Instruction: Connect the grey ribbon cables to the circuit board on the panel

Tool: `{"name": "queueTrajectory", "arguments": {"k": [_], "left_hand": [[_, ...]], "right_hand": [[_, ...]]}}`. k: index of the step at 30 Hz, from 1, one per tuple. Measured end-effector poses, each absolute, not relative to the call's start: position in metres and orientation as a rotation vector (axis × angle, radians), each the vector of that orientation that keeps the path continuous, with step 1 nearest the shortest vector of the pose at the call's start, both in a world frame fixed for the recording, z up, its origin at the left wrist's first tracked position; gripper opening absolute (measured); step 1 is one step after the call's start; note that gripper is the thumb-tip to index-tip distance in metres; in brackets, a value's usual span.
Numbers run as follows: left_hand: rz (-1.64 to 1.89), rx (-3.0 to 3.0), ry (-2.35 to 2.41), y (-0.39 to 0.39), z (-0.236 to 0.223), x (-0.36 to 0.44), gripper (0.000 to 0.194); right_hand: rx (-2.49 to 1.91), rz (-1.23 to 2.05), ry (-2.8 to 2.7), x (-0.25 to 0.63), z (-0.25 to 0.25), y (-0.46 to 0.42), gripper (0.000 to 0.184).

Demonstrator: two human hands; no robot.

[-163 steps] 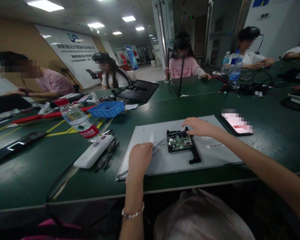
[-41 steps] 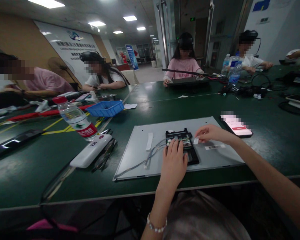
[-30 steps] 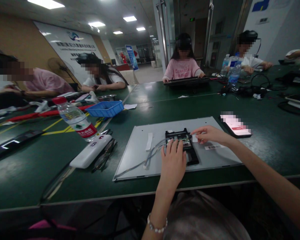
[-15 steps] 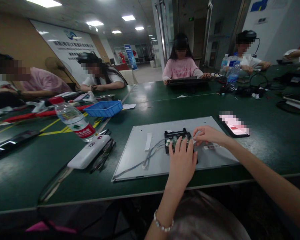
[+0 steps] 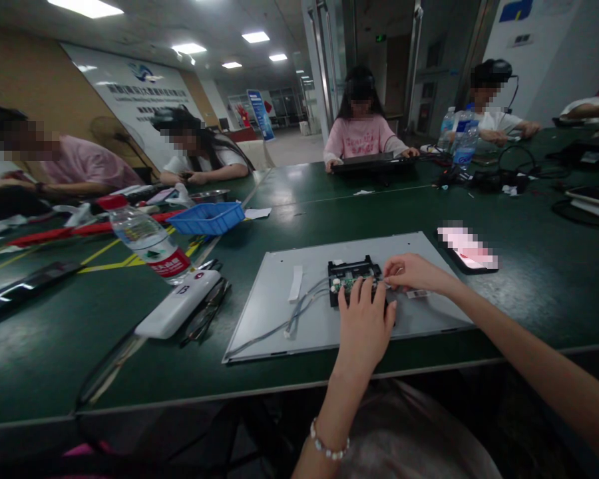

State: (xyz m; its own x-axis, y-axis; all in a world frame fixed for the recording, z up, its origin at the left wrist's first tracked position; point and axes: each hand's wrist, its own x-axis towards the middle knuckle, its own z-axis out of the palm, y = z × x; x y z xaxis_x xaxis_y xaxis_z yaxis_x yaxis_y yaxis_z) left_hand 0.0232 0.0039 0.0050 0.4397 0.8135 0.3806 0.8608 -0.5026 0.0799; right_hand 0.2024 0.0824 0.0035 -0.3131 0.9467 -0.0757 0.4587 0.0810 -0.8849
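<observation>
A green circuit board [image 5: 350,285] in a black plastic frame [image 5: 333,299] sits on a flat grey metal-backed panel [image 5: 269,286]. My left hand [image 5: 365,316] lies over the near part of the frame, fingers stretched out and slightly apart, touching the board. At the board's right edge my right hand [image 5: 413,273] is closed in a pinch; what lies between its fingertips is too small to make out. Grey cables [image 5: 307,303] run from the board's left side across the panel, a small white connector [image 5: 287,334] at a loose end. My left hand partly hides the board.
Right of the panel lies a phone [image 5: 466,249]. On the left are a white power bank [image 5: 180,303], eyeglasses [image 5: 204,316], a tilted water bottle [image 5: 147,236] and a blue tray [image 5: 207,219]. Several people sit around the green table [image 5: 309,206]; bottles [image 5: 464,150] stand at back right.
My right hand has shifted slightly left and its fingers have drawn closer together at the board's edge. My left hand stays over the frame, moved very little.
</observation>
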Motion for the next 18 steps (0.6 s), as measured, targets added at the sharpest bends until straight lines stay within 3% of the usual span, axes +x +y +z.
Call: {"name": "queueTrajectory", "arguments": {"k": [18], "left_hand": [[-0.578, -2.536, -1.467, 0.0028, 0.0023, 0.0215, 0.035]], "right_hand": [[-1.397, 0.712, -2.114, 0.2019, 0.0109, 0.0795, 0.018]]}}
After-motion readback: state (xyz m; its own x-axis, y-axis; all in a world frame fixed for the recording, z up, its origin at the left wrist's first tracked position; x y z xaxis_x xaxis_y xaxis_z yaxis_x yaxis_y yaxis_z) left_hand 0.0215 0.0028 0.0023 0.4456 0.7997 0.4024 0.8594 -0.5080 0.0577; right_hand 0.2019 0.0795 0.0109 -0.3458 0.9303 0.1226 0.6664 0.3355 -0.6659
